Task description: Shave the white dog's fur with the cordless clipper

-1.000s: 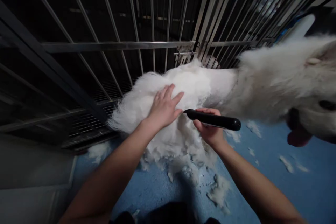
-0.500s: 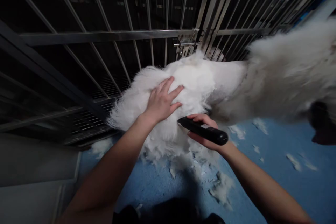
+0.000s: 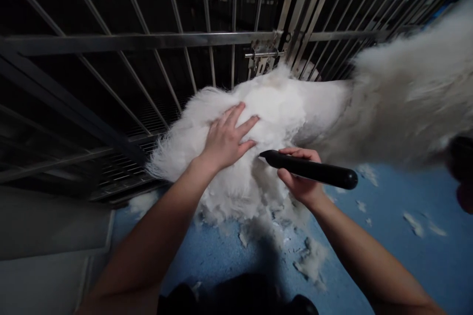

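Note:
A fluffy white dog [image 3: 281,103] stands against the cage, its rear part towards me and its front part to the right. Across its middle runs a smooth, closely cut band, while long coat remains on both sides. My left hand [image 3: 229,138] lies on the fur with fingers spread. In my right hand [image 3: 301,177] are black hair clippers [image 3: 314,169], gripped along the body. The clipper tip touches or nearly touches the fur just right of my left thumb; the blade itself is hard to make out. Cut fur [image 3: 236,211] hangs and heaps below.
Metal cage bars [image 3: 173,10] with a sliding latch [image 3: 263,55] rise behind the dog. Loose fur tufts [image 3: 312,261] are scattered over the blue floor [image 3: 384,226]. A grey panel [image 3: 51,226] stands at lower left.
The clippers and my right hand have moved up and right, and the clippers now lie more level. My left hand keeps its place on the fur. The dark shape at the right edge has shifted.

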`<state>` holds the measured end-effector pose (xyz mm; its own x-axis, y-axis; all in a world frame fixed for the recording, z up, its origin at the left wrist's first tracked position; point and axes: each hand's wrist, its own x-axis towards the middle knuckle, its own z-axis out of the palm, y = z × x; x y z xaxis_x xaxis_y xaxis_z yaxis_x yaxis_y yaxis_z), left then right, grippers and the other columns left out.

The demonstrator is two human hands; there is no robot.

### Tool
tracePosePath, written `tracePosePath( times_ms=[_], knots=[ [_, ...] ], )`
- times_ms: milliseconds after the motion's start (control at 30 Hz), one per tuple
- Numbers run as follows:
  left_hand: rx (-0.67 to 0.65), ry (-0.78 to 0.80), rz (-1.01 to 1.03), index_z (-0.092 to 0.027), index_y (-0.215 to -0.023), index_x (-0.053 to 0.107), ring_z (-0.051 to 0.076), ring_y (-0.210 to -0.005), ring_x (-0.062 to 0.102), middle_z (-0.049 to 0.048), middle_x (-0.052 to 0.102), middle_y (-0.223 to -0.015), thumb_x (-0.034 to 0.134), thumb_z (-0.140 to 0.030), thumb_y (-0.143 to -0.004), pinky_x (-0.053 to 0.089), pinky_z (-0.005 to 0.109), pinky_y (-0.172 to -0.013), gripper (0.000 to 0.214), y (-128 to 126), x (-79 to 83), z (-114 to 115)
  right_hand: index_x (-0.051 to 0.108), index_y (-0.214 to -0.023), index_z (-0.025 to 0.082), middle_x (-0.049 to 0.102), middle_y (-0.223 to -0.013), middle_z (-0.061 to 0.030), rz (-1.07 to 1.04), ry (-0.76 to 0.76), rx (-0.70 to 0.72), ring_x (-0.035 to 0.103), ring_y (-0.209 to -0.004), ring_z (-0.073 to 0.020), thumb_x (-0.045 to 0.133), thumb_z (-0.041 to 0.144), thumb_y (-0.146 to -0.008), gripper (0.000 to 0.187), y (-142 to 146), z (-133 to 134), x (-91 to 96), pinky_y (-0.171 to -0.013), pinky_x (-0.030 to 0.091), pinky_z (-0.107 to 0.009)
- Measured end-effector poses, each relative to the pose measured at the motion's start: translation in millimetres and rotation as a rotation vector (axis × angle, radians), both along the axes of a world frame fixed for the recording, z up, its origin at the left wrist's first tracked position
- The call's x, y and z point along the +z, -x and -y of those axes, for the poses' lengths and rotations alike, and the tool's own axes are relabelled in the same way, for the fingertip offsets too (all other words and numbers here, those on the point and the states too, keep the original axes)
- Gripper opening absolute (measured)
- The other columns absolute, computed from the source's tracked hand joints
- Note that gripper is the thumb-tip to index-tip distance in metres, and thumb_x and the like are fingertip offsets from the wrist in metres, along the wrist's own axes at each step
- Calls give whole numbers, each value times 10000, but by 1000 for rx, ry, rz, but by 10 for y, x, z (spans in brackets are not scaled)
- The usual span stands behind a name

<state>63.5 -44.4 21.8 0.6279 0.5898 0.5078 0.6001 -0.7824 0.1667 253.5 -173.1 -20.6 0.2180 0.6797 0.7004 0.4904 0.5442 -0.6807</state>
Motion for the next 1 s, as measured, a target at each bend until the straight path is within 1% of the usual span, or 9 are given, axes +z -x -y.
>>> tracePosePath(
  times_ms=[133,267,467,633,700,800,867,933,1000],
  knots=[
    [-1,-5,-6,-303,-1421,541,357,-1458,376,150,370,-1605,737,-384,-853,363,558,-1136,606,-5,2,-10,487,-1016,269,711,-1004,-39,-2,50,2,727,-893,-206,778,278,-785,371,1,-35,65,-822,597,-402],
    [0,-14,-5,-309,-1421,539,355,-1456,380,148,375,-1602,742,-387,-849,363,559,-1136,612,-6,-11,-22,477,-1010,272,699,-1006,-42,17,113,47,722,-928,-214,772,300,-786,371,6,-65,5,-851,594,-422],
    [-11,-14,19,-320,-1420,535,357,-1461,368,120,363,-1612,742,-386,-847,335,552,-1161,612,-6,-55,-45,491,-1024,275,697,-1013,-56,24,195,110,726,-917,-222,769,351,-795,368,60,-30,-200,-834,601,-422],
    [-7,-23,29,-309,-1415,533,353,-1454,378,118,363,-1612,722,-385,-864,348,549,-1152,587,-4,-63,-55,548,-1018,264,732,-1027,-70,126,315,157,742,-889,-229,771,383,-783,345,101,150,-419,-781,610,-393],
    [-10,-19,24,-307,-1419,529,356,-1455,375,123,361,-1613,715,-392,-869,350,552,-1149,588,-1,-59,-55,553,-1017,270,740,-1020,-63,127,279,169,748,-890,-227,769,370,-787,330,76,196,-374,-778,616,-387],
    [-12,-23,27,-321,-1425,527,360,-1461,368,113,359,-1616,718,-393,-865,336,554,-1159,595,3,-52,-58,516,-1044,286,736,-1039,-61,34,87,91,749,-929,-228,766,374,-795,364,17,151,-203,-807,619,-399],
    [-5,-37,35,-320,-1410,544,357,-1455,381,112,377,-1606,727,-387,-857,342,547,-1159,587,4,-52,-68,501,-1051,290,736,-1043,-65,24,37,53,749,-942,-235,771,386,-789,388,-3,75,-158,-823,616,-414],
    [4,-55,41,-308,-1388,566,349,-1440,406,119,402,-1589,732,-385,-853,358,533,-1152,566,4,-61,-86,514,-1053,285,739,-1041,-74,72,107,64,753,-932,-246,771,396,-783,389,5,22,-250,-811,616,-417],
    [6,-73,48,-303,-1377,573,338,-1429,423,115,415,-1582,722,-400,-861,372,514,-1147,546,5,-78,-111,533,-1053,277,746,-1052,-82,157,195,102,758,-930,-251,760,387,-781,371,34,30,-454,-794,618,-407]
  ],
)
